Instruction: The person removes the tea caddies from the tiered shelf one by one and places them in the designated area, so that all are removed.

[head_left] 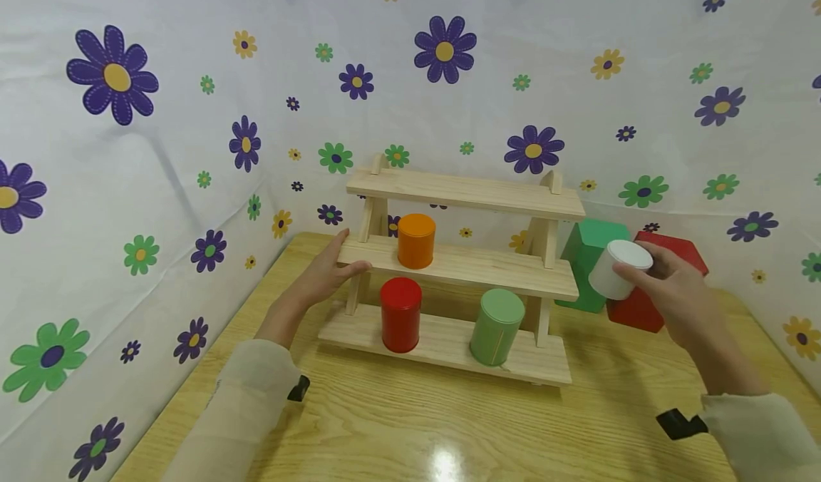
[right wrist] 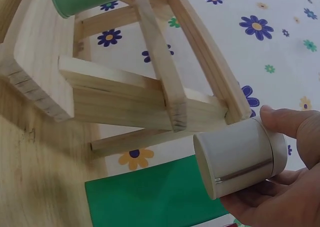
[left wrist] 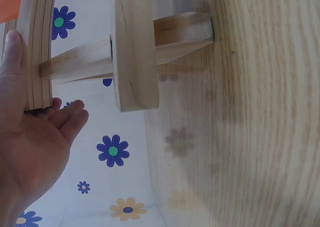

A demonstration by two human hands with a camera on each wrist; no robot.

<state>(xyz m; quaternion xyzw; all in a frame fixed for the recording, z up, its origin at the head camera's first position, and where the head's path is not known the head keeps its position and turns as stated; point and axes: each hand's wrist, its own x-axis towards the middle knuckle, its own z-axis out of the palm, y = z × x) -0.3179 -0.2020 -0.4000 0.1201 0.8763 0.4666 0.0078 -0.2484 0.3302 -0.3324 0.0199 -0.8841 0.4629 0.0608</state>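
Note:
A white lidded canister [head_left: 620, 269] is in my right hand [head_left: 683, 293], thumb on one side and fingers on the other; the right wrist view shows it tilted, with a seam along its side. It is off to the right of a three-tier wooden shelf [head_left: 458, 269]. My left hand [head_left: 323, 272] grips the left end of the middle tier, its thumb lying along the board in the left wrist view. An orange canister [head_left: 415, 242] stands on that tier. On the bottom tier are a red canister [head_left: 400, 316] at left and a light green canister [head_left: 497, 327] at right.
Behind the white canister, right of the shelf, stand a green box [head_left: 580, 282] and a red box [head_left: 635, 312]. The wood-grain table [head_left: 410, 425] carries everything. Flower-patterned cloth [head_left: 359, 11] hangs behind and along the sides.

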